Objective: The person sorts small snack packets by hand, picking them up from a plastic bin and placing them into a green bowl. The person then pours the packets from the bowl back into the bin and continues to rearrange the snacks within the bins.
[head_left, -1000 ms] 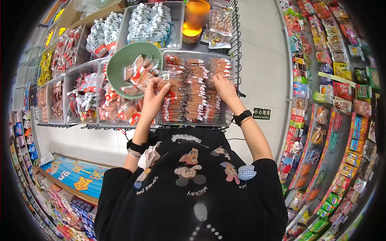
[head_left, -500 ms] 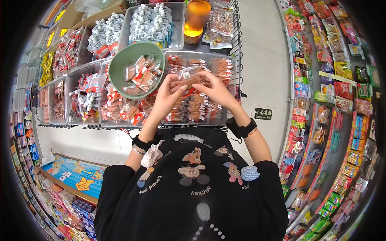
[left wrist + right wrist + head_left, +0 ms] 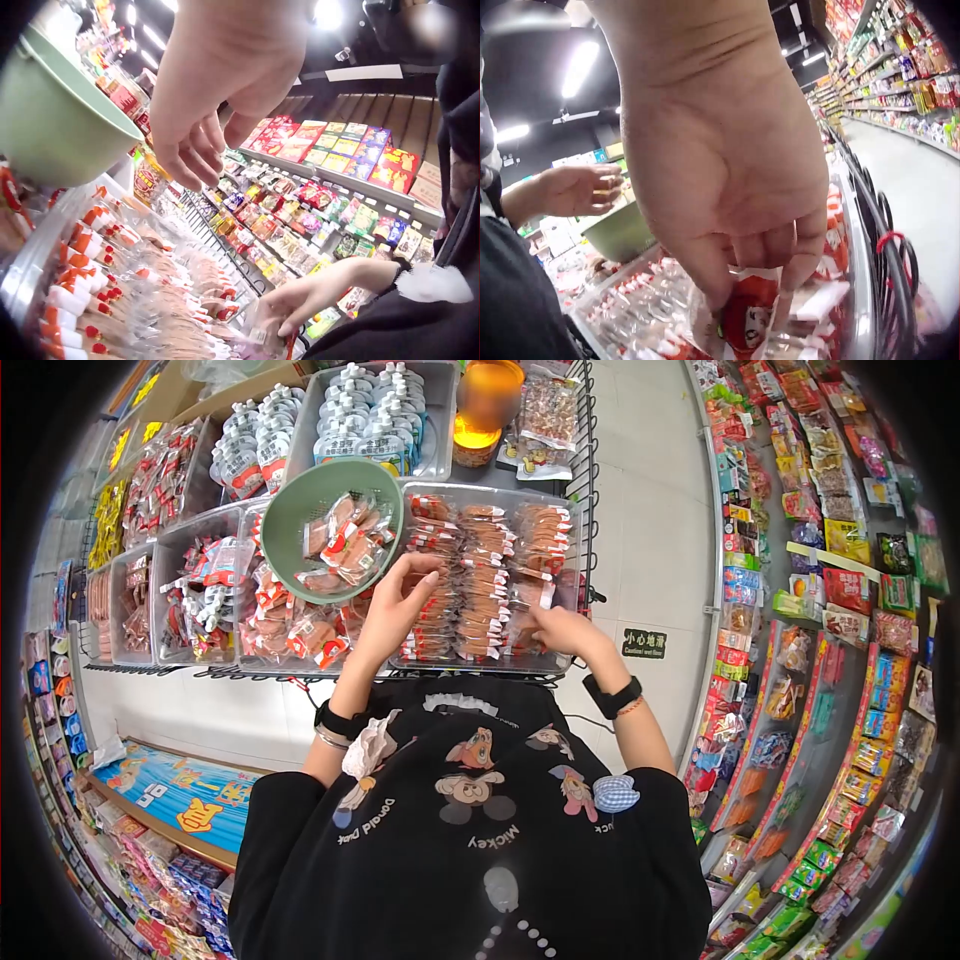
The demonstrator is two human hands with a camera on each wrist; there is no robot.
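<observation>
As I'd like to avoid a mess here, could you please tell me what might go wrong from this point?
The right hand holds a clear-wrapped packet; the glossy film might slip from its grasp. The upright rows of packets are packed tightly, so working among them could push neighbours out of line. The left hand is near the green tub; a bump might shift it and spill the packets inside.
</observation>
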